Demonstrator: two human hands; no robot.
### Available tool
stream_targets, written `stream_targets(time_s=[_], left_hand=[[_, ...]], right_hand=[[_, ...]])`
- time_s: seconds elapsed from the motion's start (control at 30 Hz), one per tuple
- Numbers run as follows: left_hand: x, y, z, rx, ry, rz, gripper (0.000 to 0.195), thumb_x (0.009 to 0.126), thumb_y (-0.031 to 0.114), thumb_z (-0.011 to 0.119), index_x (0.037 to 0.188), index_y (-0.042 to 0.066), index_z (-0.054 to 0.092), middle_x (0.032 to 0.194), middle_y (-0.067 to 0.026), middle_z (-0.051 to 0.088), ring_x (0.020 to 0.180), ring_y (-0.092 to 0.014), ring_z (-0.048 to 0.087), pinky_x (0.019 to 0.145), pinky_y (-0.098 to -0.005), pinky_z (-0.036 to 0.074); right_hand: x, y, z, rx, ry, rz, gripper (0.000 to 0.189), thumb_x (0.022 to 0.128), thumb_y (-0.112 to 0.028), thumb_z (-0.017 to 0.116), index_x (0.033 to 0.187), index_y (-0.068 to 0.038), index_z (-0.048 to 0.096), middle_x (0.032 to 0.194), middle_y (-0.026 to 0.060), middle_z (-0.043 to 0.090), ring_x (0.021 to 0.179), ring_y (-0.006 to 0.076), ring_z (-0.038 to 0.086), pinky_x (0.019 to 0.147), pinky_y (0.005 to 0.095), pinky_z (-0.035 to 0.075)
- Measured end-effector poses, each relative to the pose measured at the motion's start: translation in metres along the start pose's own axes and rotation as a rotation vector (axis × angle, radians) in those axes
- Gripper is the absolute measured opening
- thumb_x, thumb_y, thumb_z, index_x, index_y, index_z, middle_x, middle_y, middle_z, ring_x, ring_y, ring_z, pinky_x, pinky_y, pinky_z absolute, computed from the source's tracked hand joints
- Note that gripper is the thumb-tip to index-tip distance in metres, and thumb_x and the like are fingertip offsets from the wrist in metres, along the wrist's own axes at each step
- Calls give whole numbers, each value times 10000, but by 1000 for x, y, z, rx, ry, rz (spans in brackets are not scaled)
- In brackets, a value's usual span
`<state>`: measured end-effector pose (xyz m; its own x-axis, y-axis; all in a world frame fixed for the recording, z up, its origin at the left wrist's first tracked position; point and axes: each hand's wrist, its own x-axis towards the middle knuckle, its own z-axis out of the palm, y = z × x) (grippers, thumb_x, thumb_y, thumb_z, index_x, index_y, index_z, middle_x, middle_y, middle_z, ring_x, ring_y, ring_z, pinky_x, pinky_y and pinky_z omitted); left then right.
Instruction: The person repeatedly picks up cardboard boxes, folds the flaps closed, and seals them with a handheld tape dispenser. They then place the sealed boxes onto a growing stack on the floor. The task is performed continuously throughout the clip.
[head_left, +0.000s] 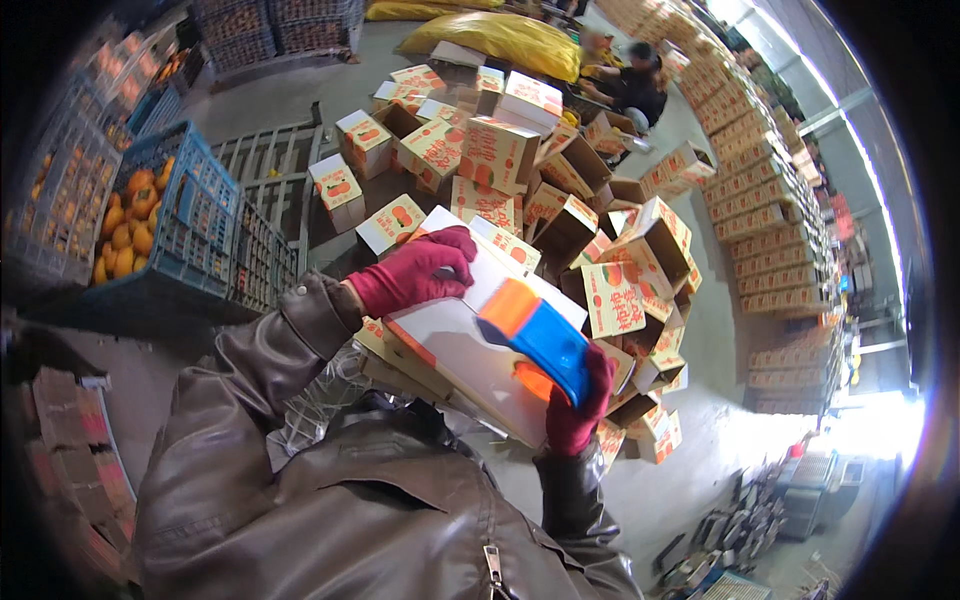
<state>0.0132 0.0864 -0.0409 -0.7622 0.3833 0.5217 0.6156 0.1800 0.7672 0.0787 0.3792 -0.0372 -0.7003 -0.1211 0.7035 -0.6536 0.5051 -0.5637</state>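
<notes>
A blue tape dispenser (551, 341) with an orange end (510, 306) is gripped in my right hand (577, 409), which wears a dark red glove. The dispenser slants across the top of a white carton (457, 341) in front of my body. An orange fruit print (532, 380) shows on the carton near the right hand. My left hand (420, 271), gloved the same, lies over the carton's far left part with curled fingers close to the dispenser's orange end. Whether its fingers pinch anything is hidden.
Beyond the carton lies a heap of printed cardboard boxes (499, 154), several standing open. Blue plastic crates (187, 202) of orange fruit (131, 232) are at left, beside a metal rack (274, 176). Stacked cartons (772, 225) line the right. Another person (637, 86) sits behind the heap.
</notes>
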Motion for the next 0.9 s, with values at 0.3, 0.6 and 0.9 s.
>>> stream_targets(time_s=[0.3,0.6,0.9], left_hand=[[-21,58,37,-1110,33,-1137,614,915,580,490,1198,38,547,1012,-200,635,904,-290,658,808,-385,551],[-8,45,48,-771,301,-746,320,958,384,546,963,80,645,656,11,579,565,-70,530,485,-231,417],[-34,-30,-36,-562,210,-797,312,982,317,525,775,86,547,614,42,475,539,-40,429,496,-204,344]], right_hand=[[-28,24,-5,-31,86,-31,621,723,123,674,1266,-74,445,1166,150,543,1069,292,543,942,420,422],[-8,3,-17,-44,-113,-21,653,727,119,617,1333,-56,447,1325,150,496,1242,311,468,1037,450,367],[31,-25,-22,-161,-258,-40,747,596,206,542,1276,-101,550,976,129,581,845,271,551,771,339,463]])
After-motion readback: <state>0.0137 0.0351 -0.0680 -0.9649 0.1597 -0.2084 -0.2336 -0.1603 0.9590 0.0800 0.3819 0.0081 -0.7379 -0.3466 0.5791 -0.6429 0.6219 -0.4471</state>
